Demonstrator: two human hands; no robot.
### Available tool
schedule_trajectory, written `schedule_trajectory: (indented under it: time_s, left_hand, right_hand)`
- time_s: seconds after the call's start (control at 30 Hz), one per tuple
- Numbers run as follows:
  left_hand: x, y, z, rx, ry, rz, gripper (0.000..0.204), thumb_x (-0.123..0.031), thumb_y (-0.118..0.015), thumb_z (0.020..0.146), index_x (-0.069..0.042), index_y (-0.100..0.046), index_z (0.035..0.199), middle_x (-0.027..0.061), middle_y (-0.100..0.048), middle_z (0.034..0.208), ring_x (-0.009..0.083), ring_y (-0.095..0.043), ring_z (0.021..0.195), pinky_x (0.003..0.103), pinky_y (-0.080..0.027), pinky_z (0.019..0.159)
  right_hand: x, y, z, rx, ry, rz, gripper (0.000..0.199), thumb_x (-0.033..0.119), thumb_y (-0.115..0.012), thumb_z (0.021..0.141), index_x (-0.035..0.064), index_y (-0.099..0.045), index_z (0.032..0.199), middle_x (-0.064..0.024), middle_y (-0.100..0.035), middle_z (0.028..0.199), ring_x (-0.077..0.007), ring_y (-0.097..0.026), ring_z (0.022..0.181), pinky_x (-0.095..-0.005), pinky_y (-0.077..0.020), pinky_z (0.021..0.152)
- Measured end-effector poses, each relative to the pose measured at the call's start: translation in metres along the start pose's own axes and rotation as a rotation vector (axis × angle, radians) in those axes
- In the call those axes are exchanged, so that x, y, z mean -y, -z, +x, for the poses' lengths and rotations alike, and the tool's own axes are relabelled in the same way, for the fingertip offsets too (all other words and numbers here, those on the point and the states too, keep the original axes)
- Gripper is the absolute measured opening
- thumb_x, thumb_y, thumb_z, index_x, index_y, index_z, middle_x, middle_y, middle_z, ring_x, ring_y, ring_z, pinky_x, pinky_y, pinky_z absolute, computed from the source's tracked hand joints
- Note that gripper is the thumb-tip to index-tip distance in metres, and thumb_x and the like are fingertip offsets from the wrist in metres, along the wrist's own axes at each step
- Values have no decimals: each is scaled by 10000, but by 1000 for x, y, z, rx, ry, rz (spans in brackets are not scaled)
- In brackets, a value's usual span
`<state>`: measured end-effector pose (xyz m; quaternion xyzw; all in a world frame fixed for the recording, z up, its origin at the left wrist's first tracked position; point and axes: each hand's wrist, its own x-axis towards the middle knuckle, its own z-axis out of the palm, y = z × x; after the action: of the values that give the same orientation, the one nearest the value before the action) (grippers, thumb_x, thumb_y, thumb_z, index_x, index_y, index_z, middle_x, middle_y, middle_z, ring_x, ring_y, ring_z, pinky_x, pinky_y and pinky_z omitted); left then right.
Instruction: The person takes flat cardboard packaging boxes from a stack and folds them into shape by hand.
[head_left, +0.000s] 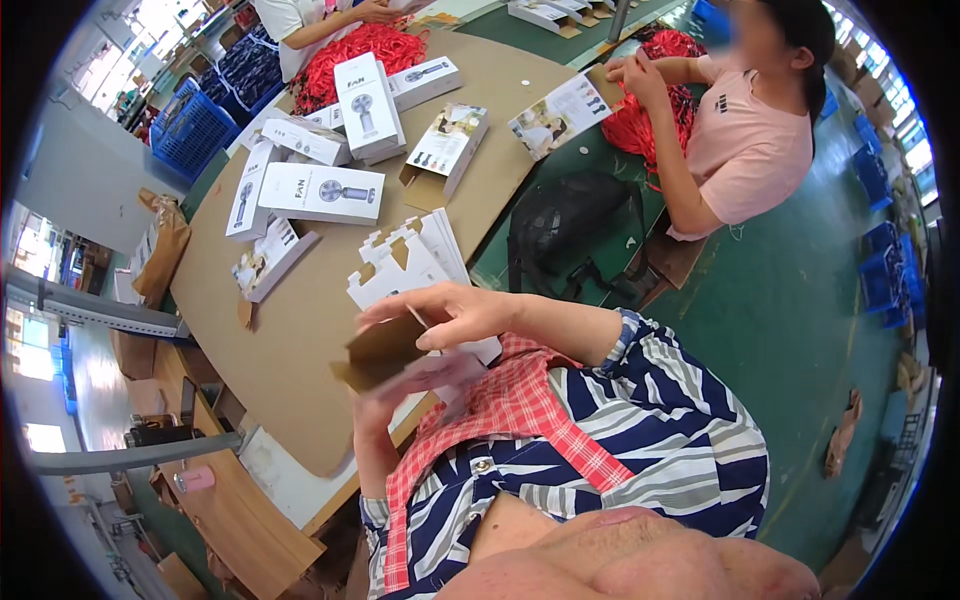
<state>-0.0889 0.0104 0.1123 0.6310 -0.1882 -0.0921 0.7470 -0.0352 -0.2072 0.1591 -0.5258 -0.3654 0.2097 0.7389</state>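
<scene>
Right hand (450,315) grips the top edge of a flat cardboard blank (378,352), fingers pinched on it; left hand (420,378), blurred below, supports its underside, steadying it above the table (300,330). Beyond the hands lies a stack of white blanks (415,262).

Both hands, left (415,385) and right (455,315), grip a brown cardboard insert (378,352) above the white boxes (415,262).

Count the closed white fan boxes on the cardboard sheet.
4 clearly: upright box, one behind it, long box, tilted box. Others are overlapped, so more may be hidden.
</scene>
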Motion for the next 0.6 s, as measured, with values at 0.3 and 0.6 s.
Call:
schedule_trajectory:
  time_s: [0.3, 0.6]
  left_hand:
    - [42, 1, 13, -439, 110, -226, 484, -49, -561, 819, 4, -400, 1272, 139, -504, 1188, 245, -524, 1080, 352, -427, 927]
    - [1, -12, 17, -484, 86, -211, 507, 2, -413, 770, 2, -390, 1277, 154, -502, 1197, 258, -545, 1065, 359, -459, 913]
  right_hand:
    - [-59, 19, 20, -358, -288, -231, 469, 215, -558, 803, 3, -516, 1219, -160, -560, 1181, -248, -523, 1100, -337, -399, 936]
    - [-62, 15, 18, -165, -417, 85, 524, 176, -493, 806, 41, -465, 1312, -118, -500, 1277, -203, -456, 1165, -346, -355, 978]
